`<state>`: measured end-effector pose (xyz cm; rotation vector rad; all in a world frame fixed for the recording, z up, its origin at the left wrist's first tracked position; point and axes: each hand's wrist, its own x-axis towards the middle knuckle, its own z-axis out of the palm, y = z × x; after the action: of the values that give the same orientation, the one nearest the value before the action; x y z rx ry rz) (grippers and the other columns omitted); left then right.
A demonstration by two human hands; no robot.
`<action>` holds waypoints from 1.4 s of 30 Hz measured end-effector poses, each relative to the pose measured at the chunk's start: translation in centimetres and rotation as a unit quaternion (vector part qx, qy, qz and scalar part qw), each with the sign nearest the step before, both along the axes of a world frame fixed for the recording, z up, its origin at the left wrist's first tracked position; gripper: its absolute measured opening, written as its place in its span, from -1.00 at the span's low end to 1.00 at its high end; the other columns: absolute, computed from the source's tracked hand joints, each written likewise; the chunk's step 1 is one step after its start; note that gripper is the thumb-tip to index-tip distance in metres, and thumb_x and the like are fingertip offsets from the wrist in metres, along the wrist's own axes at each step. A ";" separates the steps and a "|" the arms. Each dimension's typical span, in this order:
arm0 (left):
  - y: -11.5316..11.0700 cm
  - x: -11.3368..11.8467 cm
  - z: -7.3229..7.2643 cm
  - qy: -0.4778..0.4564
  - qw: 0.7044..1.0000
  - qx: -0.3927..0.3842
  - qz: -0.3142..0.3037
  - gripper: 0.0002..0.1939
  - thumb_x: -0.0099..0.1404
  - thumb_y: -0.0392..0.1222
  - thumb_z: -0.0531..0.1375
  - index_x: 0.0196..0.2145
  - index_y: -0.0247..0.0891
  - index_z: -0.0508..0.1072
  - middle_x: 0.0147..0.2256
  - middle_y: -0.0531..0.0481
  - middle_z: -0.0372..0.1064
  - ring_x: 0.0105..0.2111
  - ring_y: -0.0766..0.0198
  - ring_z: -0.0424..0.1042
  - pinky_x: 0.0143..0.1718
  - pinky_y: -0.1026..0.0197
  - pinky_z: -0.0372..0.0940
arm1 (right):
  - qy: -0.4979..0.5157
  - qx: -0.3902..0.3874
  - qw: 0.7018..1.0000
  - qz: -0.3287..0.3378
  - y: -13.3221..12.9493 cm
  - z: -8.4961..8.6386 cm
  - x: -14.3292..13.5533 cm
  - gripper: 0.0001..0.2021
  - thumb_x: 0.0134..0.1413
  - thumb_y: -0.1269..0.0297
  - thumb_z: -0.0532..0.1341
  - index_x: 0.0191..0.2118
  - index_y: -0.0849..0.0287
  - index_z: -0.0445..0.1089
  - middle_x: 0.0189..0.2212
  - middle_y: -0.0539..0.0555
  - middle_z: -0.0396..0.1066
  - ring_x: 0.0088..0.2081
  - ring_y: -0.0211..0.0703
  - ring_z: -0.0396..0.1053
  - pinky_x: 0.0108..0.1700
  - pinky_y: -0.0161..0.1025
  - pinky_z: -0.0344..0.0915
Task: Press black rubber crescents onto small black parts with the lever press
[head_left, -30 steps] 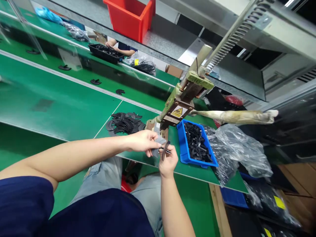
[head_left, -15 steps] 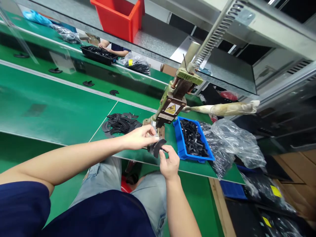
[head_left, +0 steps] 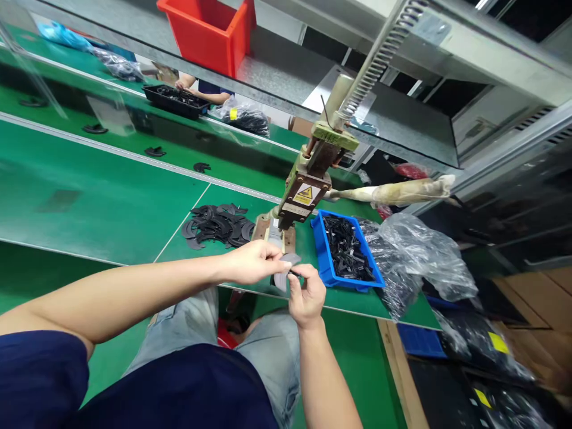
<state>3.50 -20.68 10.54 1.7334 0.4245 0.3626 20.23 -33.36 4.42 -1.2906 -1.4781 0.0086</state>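
My left hand and my right hand meet in front of a hand press, just above the near edge of the bench. Between them is a dark grey, curved plastic piece. The left fingers pinch its upper side. The right thumb and forefinger grip its right side, where a small black part partly shows; the fingers hide its shape. Left of the press lies a pile of black crescent-shaped pieces. A blue bin full of small black parts stands right of the press.
The press lever, wrapped in pale material, juts right above the blue bin. Clear plastic bags lie beyond the bin. Several black pieces rest on the green strip behind. A red bin stands on the shelf. Across the bench, a person's hands work at a black tray.
Both hands still hold the curved piece, which has tilted so that its face looks lighter. My left hand has dropped slightly towards me. The whole view has shifted a little.
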 end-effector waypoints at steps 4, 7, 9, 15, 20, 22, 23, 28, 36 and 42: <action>-0.4 0.4 -1.1 -0.017 0.998 -0.055 -0.005 -0.44 0.34 0.22 0.27 -0.54 -0.21 0.13 -0.53 0.15 -0.07 -0.50 0.37 -0.07 -0.48 0.22 -0.15 | 0.056 0.021 0.998 -0.024 0.0 -0.4 -1.1 -0.90 0.32 0.25 0.19 -0.11 0.09 0.40 -0.27 0.07 0.45 -0.22 -0.18 0.44 -0.14 -0.17 0.38; -0.6 0.5 -1.4 -0.033 0.996 -0.086 -0.016 -0.40 0.33 0.25 0.27 -0.55 -0.22 0.12 -0.53 0.16 -0.08 -0.50 0.38 -0.07 -0.47 0.22 -0.14 | 0.101 0.038 0.994 -0.034 0.2 -0.5 -1.8 -0.88 0.36 0.18 0.15 -0.13 0.09 0.36 -0.29 0.04 0.41 -0.23 -0.19 0.42 -0.16 -0.18 0.37; -0.6 0.4 -1.3 -0.042 0.996 -0.081 0.004 -0.43 0.29 0.23 0.33 -0.52 -0.23 0.18 -0.52 0.16 -0.02 -0.49 0.39 -0.01 -0.47 0.25 -0.10 | 0.124 0.045 0.991 -0.036 0.4 -0.4 -2.1 -0.83 0.38 0.11 0.14 -0.16 0.08 0.34 -0.32 0.02 0.38 -0.25 -0.20 0.41 -0.18 -0.19 0.36; -0.5 0.1 -1.4 -0.039 0.978 -0.202 -0.013 -0.49 0.23 0.22 0.39 -0.16 -0.24 0.39 -0.34 0.05 0.35 -0.37 0.30 0.36 -0.40 0.26 0.31 | 0.156 0.011 0.987 -0.038 0.7 -1.3 -1.7 -0.71 0.36 -0.03 0.12 -0.19 0.09 0.35 -0.32 0.03 0.41 -0.24 -0.19 0.44 -0.16 -0.17 0.40; 1.9 -0.2 -2.9 -0.021 0.985 -0.171 0.016 -0.50 0.20 0.21 0.40 -0.19 -0.29 0.49 -0.37 0.02 0.40 -0.46 0.32 0.37 -0.53 0.29 0.28 | 0.160 -0.072 0.982 -0.070 0.6 -3.5 1.7 -0.68 0.37 0.03 0.12 0.04 0.12 0.38 -0.20 0.11 0.50 -0.18 -0.14 0.51 -0.07 -0.10 0.46; 4.5 -0.7 -4.0 0.005 0.990 -0.126 0.068 -0.51 0.22 0.23 0.37 -0.22 -0.29 0.49 -0.39 0.01 0.43 -0.49 0.31 0.39 -0.55 0.28 0.27 | 0.154 -0.096 0.978 -0.107 0.6 -4.8 3.9 -0.67 0.37 0.05 0.12 0.06 0.14 0.37 -0.19 0.12 0.51 -0.18 -0.13 0.52 -0.06 -0.09 0.46; 6.1 -1.0 -4.5 0.027 0.991 -0.093 0.094 -0.52 0.24 0.24 0.34 -0.24 -0.28 0.49 -0.39 0.01 0.44 -0.51 0.30 0.40 -0.55 0.27 0.26 | 0.146 -0.108 0.975 -0.126 0.7 -5.5 5.0 -0.67 0.35 0.05 0.15 0.04 0.15 0.40 -0.17 0.14 0.52 -0.16 -0.12 0.51 -0.05 -0.09 0.45; 17.1 -0.8 -5.3 0.206 0.925 0.234 0.217 -0.69 0.42 0.04 0.17 -0.23 -0.24 0.56 -0.37 -0.06 0.53 -0.39 0.15 0.53 -0.33 0.19 0.35 | 0.080 -0.150 0.971 -0.169 1.0 -8.5 7.7 -0.66 0.28 0.00 0.21 -0.07 0.16 0.48 -0.17 0.18 0.53 -0.18 -0.07 0.49 -0.05 -0.06 0.43; 29.7 3.5 -2.1 0.318 0.803 0.425 0.270 -0.45 0.37 -0.09 0.23 0.26 -0.30 0.45 0.19 -0.34 0.40 0.16 -0.10 0.45 0.18 0.04 0.32 | 0.000 -0.150 0.968 -0.200 0.6 -9.6 7.8 -0.69 0.32 0.00 0.16 -0.16 0.13 0.49 -0.24 0.15 0.56 -0.20 -0.07 0.50 -0.08 -0.09 0.43; 30.5 -3.2 -4.8 0.331 0.792 0.401 0.320 -0.49 0.43 -0.03 0.14 0.24 -0.29 0.45 0.24 -0.29 0.36 0.22 -0.03 0.41 0.27 0.06 0.26 | -0.021 -0.126 0.974 -0.190 0.9 -9.4 7.7 -0.73 0.35 0.08 0.15 -0.14 0.14 0.48 -0.23 0.15 0.56 -0.20 -0.09 0.51 -0.10 -0.11 0.44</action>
<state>0.31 9.86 5.77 2.5051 1.5816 0.4381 27.93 -32.50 -5.00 -1.7741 -1.2723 -0.0855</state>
